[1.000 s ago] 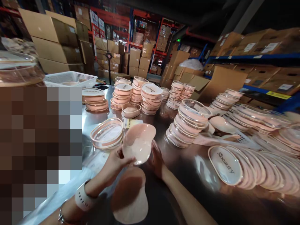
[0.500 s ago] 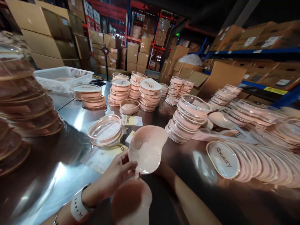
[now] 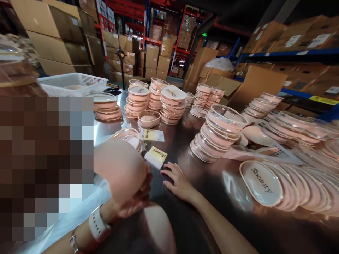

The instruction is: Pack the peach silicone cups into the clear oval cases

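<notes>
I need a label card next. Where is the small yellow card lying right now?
In the head view, the yellow card lies on the steel table, just ahead of the right hand, near a white card and right of the clear tray.

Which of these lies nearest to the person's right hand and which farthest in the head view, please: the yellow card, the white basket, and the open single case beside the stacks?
From the right hand:
1. yellow card, just ahead, slightly left.
2. open single case, farther ahead, before the stacks.
3. white basket, far back left.
</notes>
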Demonstrator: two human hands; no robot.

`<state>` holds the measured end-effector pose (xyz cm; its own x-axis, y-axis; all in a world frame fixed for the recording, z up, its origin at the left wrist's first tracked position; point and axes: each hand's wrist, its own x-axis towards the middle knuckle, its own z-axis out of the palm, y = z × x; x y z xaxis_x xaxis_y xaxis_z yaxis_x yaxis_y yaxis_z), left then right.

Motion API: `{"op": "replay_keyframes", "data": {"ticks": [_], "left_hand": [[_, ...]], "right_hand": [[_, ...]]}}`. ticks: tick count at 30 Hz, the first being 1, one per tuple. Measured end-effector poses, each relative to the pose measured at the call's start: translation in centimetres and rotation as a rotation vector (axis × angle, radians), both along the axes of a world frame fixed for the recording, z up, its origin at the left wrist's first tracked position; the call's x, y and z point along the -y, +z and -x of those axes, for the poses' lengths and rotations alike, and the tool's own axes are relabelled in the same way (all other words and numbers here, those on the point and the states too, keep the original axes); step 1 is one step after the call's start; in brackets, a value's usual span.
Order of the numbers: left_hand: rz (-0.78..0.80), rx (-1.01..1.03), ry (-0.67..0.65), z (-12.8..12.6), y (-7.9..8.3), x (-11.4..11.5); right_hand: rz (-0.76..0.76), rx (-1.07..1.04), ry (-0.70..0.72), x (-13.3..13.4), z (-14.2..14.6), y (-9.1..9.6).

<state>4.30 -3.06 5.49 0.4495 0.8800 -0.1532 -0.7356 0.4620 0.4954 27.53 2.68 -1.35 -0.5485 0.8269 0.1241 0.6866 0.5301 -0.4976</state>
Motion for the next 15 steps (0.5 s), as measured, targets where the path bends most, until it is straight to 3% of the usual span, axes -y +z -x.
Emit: {"op": "replay_keyframes", "data": {"ticks": [3,7,10,15], "left_hand": [[-0.018,0.12,0.065,1.7,-0.8,-1.6],[0.0,0.071,0.08,2.4,-1.2,-2.8],[0.005,0.009,0.093,2.1,-0.8,-2.2],[0.002,-0.146,0.176,1.4,-0.2,-1.1]], "right_hand": [[0.026,-0.003,0.011,-0.1,-0.1,0.4],[-0.002,0.023,-0.054,0.0,0.3,0.3],[-0.064,0.059,-0.096,0.2,0.7,0.0],[-0.168,0.157,-0.039,0.4,1.1,0.1]]}}
